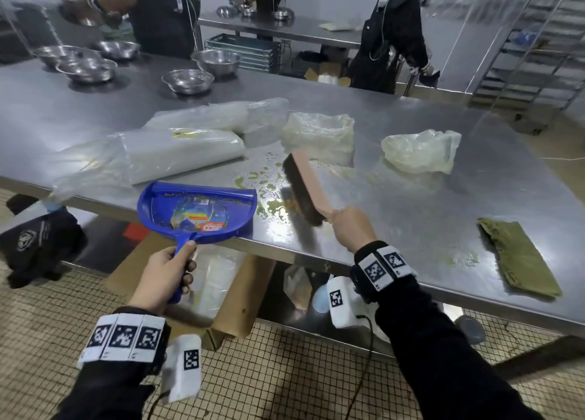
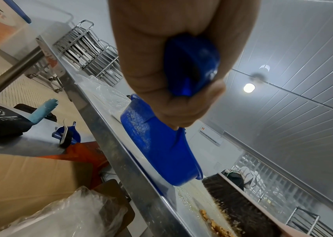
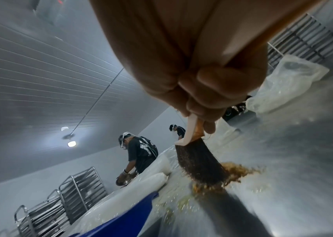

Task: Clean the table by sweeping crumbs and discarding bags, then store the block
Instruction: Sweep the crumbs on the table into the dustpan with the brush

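Note:
My left hand (image 1: 167, 274) grips the handle of a blue dustpan (image 1: 199, 209) whose mouth lies on the steel table's front edge (image 1: 316, 256). My right hand (image 1: 351, 226) holds a brush (image 1: 304, 187) with a pale pink back and dark bristles, set on the table just right of the pan. Yellow-brown crumbs (image 3: 234, 173) pile against the bristles (image 3: 200, 162); wet smears (image 1: 262, 179) spread between brush and pan. Two crumpled clear bags (image 1: 319, 136) (image 1: 421, 150) lie behind the brush. In the left wrist view my fingers (image 2: 173, 102) wrap the dustpan handle (image 2: 189, 67).
Two long plastic-wrapped rolls (image 1: 177, 153) lie left of the bags. A green cloth (image 1: 516, 256) sits at the right. Several steel bowls (image 1: 186, 80) stand at the back. A cardboard box (image 1: 196, 293) stands on the floor under the table edge. Other people (image 1: 392, 36) work behind.

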Available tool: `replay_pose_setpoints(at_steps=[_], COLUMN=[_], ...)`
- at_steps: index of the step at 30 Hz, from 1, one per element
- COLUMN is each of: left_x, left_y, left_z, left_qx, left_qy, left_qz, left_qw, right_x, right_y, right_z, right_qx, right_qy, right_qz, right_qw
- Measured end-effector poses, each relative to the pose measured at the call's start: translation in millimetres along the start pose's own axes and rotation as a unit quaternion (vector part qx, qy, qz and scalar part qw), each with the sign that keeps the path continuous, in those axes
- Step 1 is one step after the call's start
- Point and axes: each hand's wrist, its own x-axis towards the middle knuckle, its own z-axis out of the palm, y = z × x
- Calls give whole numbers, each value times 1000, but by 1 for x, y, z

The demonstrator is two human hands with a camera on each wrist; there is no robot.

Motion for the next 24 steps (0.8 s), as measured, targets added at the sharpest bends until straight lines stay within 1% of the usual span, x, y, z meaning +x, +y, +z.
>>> replay_pose_setpoints(at_steps=[2, 5, 8, 10, 12, 14, 17, 19, 21, 22, 24], left_x=[-1, -3, -3, -3, -3, -3, -4, -5, -7, -8, -11], left_y=[1, 2, -1, -3, -4, -6, -6, -7, -8, -8, -9], left_z=[-2, -4, -6, -6, -6, -5, -3, -3, -5, -5, -5], left_qx=[1, 2, -2, -5, -6, -10, -10, -8, -8, -10, -13], left_qy=[0, -2, -1, -2, -5, -12, -20, -25, -25, -25, -22], left_qz=[1, 4, 3, 1, -1, -4, -6, -6, -5, -7, -11], left_qw=[1000, 1000, 1000, 1000, 1000, 1000, 1000, 1000, 1000, 1000, 1000], right_x=[-5, -9, -7, -7, -9, -12, -14, -14, -10, -7, -3], right_y=[-4, -1, 10, 15, 14, 9, 5, 9, 17, 22, 32], right_z=[10, 17, 13, 10, 10, 14, 25, 26, 23, 21, 16], right_qx=[2, -28, -48, -43, -16, -3, -26, -32, -19, 8, 98], right_qy=[-20, -32, -22, -9, 0, -6, -16, -11, -5, -1, 14], right_qz=[-1, 0, 19, 32, 39, 31, 11, 20, 35, 46, 68], right_qw=[1000, 999, 998, 998, 999, 1000, 999, 999, 999, 999, 993])
